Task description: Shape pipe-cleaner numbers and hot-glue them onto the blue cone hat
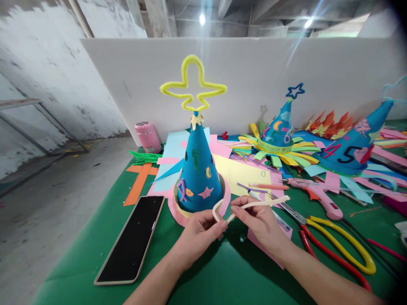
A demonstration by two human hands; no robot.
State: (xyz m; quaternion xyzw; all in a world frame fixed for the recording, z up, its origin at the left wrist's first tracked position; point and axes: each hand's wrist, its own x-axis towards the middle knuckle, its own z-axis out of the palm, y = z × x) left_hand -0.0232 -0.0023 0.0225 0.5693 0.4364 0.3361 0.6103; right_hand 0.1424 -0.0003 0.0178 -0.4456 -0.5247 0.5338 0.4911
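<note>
Between my two hands is a cream pipe cleaner (262,203), bent into a small loop at its left end. My left hand (203,226) pinches the looped part between thumb and fingers. With closed fingertips my right hand (259,220) grips the same pipe cleaner farther along, and its loose end sticks out to the right. Just behind my hands stands a blue paper cone hat (199,169) with moon, star and other cutouts on it. A yellow pipe cleaner shape (193,63) rises from its tip, and a pink brim (173,207) surrounds its base.
A phone (132,241) lies left of my hands. On the right are scissors (333,241) with red and yellow handles and a pink glue gun (318,190). More decorated hats (280,127) stand behind them. A pink bottle (148,136) and green pipe cleaners (144,158) sit back left.
</note>
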